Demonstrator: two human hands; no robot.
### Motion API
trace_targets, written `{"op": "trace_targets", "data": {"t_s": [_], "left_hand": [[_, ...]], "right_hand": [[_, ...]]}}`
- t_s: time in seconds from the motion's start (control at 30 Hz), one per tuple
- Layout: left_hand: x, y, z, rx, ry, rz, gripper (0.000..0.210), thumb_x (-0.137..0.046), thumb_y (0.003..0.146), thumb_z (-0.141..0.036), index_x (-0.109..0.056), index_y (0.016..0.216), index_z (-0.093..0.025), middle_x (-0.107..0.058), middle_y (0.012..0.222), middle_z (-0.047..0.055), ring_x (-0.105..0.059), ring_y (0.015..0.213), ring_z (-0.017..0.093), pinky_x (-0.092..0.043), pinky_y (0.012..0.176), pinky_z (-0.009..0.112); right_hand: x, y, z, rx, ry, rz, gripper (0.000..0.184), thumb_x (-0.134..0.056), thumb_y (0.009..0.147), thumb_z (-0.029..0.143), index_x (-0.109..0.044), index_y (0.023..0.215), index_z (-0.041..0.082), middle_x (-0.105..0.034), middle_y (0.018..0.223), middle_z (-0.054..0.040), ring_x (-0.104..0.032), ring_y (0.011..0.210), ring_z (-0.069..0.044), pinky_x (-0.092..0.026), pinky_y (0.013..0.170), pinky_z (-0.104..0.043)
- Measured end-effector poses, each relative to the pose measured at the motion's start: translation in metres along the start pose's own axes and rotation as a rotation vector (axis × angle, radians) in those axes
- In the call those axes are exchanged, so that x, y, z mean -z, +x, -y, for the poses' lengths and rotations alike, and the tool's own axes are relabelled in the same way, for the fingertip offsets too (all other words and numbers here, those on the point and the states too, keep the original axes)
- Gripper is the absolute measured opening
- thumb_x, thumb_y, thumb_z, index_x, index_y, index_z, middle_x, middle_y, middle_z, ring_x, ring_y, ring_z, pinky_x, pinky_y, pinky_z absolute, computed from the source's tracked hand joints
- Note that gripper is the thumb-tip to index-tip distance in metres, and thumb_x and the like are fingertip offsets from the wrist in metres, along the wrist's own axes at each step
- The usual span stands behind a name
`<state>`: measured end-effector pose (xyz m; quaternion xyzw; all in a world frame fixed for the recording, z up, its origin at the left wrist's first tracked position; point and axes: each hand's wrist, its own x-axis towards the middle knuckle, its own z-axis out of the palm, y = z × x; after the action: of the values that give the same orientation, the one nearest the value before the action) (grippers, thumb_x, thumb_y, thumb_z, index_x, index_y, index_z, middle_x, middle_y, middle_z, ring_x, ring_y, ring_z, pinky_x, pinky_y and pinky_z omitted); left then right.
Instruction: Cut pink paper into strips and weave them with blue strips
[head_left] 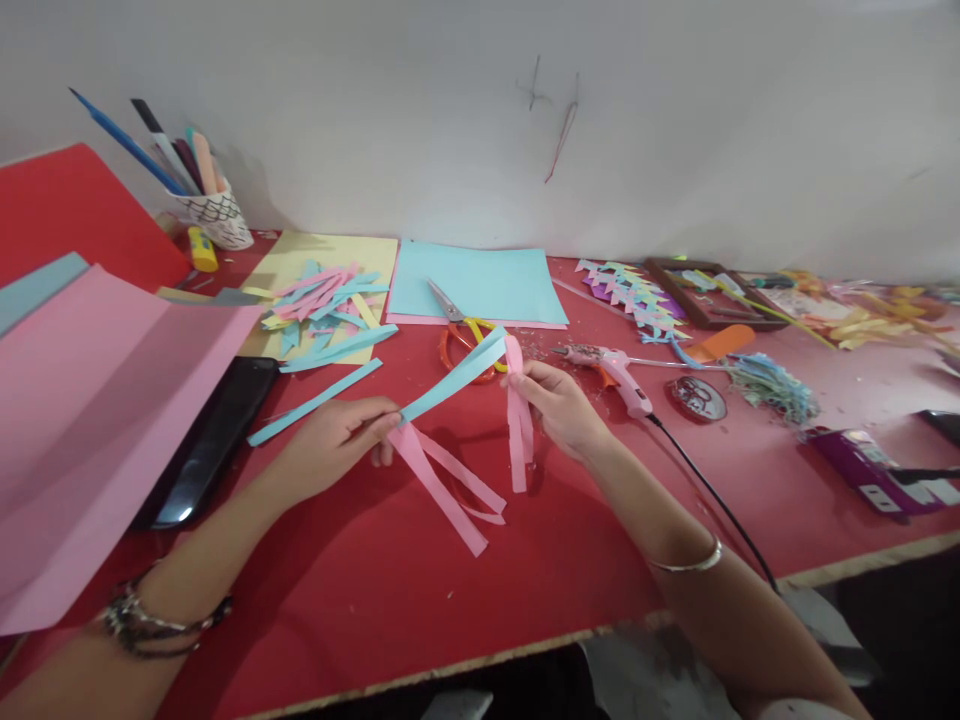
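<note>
On my view, a pink sheet (127,400) slants up to the left of the left hand (334,440), with a loose blue piece (315,403) lying on the worktop (405,620) just beyond its knuckles. I have that hand closed in a thumb-and-finger pinch on the near end of a blue strip (454,380), with pink strips (440,490) trailing from the same grip toward the near edge. The blue strip lies between the hands, its long axis running away and rightward from the left fingertips; its far end sits right by the right hand's fold, touching or just apart, I can't tell. Scissors (444,300) lie beyond it. My right hand (559,405), fingertips together, pinches a folded pink strip (516,430) hanging nearly straight down. A glue gun (619,370) rests just right of that hand.
</note>
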<state>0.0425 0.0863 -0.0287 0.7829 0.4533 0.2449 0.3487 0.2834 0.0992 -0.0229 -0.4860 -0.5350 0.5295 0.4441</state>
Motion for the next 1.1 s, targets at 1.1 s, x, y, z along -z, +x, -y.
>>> {"op": "trace_targets", "data": {"t_s": [1.1], "left_hand": [[-0.003,0.003,0.001,0.04,-0.027,0.035,0.033,-0.035,0.084,-0.034,-0.049,0.059,-0.019,-0.059,0.05,-0.004,-0.055,0.047,0.009,-0.041,0.049,0.019]], "right_hand": [[-0.006,0.0,-0.007,-0.002,-0.025,-0.086,0.018,-0.062,0.064,0.037,-0.065,0.062,0.019,-0.057,0.061,0.0016,-0.051,0.063,-0.011,-0.04,0.061,-0.026]]}}
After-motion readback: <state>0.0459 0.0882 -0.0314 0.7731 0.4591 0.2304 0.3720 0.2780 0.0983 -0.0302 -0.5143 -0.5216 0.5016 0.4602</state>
